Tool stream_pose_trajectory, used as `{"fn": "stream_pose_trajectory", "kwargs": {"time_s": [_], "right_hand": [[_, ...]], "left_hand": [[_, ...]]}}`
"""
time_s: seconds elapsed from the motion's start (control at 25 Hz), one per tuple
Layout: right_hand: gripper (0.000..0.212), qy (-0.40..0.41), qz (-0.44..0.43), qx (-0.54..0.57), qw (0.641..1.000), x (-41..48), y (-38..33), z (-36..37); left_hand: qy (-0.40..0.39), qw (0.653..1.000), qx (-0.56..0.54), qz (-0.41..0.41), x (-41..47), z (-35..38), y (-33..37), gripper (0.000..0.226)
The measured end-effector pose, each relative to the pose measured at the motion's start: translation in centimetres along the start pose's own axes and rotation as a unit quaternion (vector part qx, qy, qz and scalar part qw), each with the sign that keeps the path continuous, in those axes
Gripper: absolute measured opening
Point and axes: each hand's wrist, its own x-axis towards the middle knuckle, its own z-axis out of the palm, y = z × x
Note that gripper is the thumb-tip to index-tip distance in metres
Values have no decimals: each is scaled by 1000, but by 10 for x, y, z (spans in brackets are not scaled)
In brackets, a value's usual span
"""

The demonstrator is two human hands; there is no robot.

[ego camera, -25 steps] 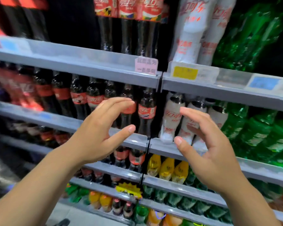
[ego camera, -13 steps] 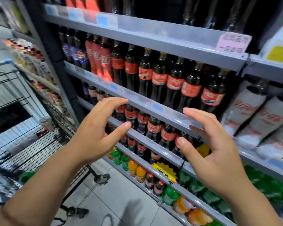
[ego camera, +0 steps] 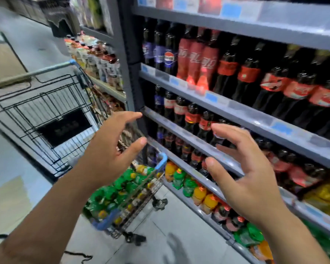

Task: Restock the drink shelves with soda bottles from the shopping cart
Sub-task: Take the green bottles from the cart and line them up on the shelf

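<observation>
Store aisle, shelves (ego camera: 236, 115) at right mostly full of cola. Left hand (ego camera: 107, 157) and right hand (ego camera: 244, 180) both empty, fingers spread, raised between shelves and cart (ego camera: 137, 199). Cart at lower left holds many green bottles (ego camera: 111, 195). Judgement: restock far from done.

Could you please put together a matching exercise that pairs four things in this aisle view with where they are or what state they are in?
Things:
1. right hand
2. shopping cart
3. red-wrapped bottles
4. orange bottles

Place or state:
a. loaded mostly with green bottles
b. on the lowest shelf, near the floor
c. open, holding nothing
d. standing just right of the blue-label bottles

Pairs: 1-c, 2-a, 3-d, 4-b.
</observation>
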Motion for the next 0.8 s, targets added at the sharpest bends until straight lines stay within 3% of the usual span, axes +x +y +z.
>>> {"fn": "stream_pose_trajectory", "kwargs": {"time_s": [0.32, 0.56, 0.8], "right_hand": [[46, 26, 53, 83, 995, 17, -41, 151], [45, 9, 77, 96, 992, 25, -38, 197], [50, 29, 134, 91, 986, 33, -22, 260]], "left_hand": [[-18, 998, 3, -57, -24, -91, -143, 44], [-12, 996, -21, -87, -27, -93, -188, 40], [-75, 993, -45, -74, -13, -72, -245, 45]]}}
